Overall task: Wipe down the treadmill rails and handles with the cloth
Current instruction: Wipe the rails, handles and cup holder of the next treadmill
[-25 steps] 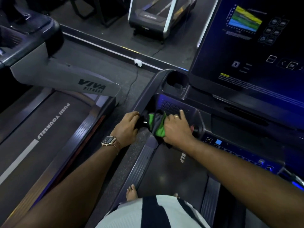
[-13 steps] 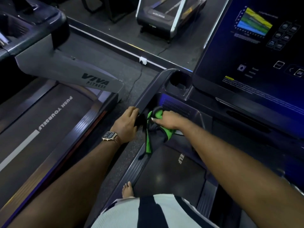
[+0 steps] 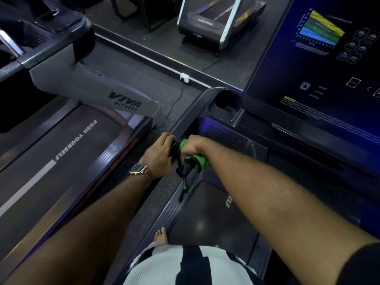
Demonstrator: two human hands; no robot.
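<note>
Right hand (image 3: 192, 145) has slid left along the short handle since a second ago and now sits clamped on the green cloth (image 3: 194, 161), knuckle to knuckle with the left hand (image 3: 159, 154), which is closed around the handle's outer end where the side rail (image 3: 191, 112) begins. Cloth tail hangs loose toward the deck (no longer bunched flat). Likely this handle is nearly done; rail next. Surroundings: dim gym floor (image 3: 131, 60), lit console screen (image 3: 329, 64), neighbouring treadmill (image 3: 61, 153) at left.
</note>
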